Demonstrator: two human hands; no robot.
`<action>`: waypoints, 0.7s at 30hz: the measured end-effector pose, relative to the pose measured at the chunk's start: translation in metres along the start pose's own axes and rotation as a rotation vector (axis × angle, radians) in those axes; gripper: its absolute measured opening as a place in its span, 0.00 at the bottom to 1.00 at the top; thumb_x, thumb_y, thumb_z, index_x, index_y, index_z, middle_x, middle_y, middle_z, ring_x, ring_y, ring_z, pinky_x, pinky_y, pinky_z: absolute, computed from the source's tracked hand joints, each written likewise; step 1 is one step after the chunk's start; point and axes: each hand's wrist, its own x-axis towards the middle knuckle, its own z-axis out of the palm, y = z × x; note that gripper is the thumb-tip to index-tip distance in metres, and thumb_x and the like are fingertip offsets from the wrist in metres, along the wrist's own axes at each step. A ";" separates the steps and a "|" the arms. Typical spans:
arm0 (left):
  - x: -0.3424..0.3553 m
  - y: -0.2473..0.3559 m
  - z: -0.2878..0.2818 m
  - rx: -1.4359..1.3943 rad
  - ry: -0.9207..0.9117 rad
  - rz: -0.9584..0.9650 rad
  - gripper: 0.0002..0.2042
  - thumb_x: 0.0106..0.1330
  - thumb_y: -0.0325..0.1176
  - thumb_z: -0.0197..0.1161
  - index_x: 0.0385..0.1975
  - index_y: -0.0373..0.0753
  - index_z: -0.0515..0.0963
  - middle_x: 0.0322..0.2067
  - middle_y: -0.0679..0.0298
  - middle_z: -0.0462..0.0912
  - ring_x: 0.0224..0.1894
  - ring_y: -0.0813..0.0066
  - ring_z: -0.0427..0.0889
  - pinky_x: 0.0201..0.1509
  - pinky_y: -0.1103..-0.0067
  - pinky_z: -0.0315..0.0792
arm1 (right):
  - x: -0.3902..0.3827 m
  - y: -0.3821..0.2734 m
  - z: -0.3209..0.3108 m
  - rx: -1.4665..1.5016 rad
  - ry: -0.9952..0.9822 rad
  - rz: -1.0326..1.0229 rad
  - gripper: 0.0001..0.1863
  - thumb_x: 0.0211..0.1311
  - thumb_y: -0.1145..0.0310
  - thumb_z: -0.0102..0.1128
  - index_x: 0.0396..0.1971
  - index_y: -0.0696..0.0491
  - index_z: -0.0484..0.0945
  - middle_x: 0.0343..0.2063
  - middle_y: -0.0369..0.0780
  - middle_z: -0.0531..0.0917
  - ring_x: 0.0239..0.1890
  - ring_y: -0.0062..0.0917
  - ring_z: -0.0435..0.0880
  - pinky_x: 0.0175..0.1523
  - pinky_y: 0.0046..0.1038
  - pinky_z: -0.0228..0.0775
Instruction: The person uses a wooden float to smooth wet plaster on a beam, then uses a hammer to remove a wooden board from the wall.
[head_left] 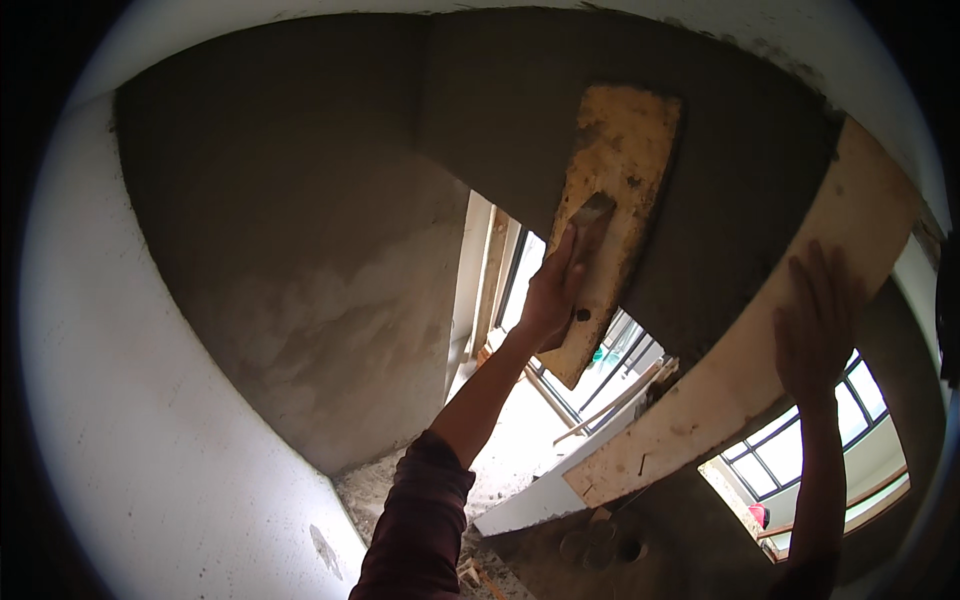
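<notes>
My left hand (552,290) is wrapped around the handle (592,222) of a long yellowish plastering float (625,135). The float's worn, stained back faces me, and its far face is turned to the dark grey plastered surface (740,160). Over on the right, my right hand (812,325) lies with fingers stretched out against a long pale wooden board (690,410). That board runs along the edge of the plaster, from the upper right down to the lower middle.
Another dark plastered wall (290,220) stands at the left, bordered by a white wall (120,380). Bright windows (775,455) show below the board and behind the float. Rubble (480,575) lies on the floor at the bottom, near a round dark object (632,549).
</notes>
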 end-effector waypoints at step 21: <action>0.124 -0.049 -0.046 -0.102 0.289 -0.079 0.31 0.75 0.40 0.44 0.73 0.47 0.40 0.68 0.43 0.57 0.49 0.48 0.82 0.53 0.66 0.76 | 0.003 0.002 -0.007 0.035 0.008 0.028 0.28 0.69 0.50 0.42 0.62 0.50 0.71 0.67 0.41 0.66 0.72 0.43 0.56 0.73 0.51 0.38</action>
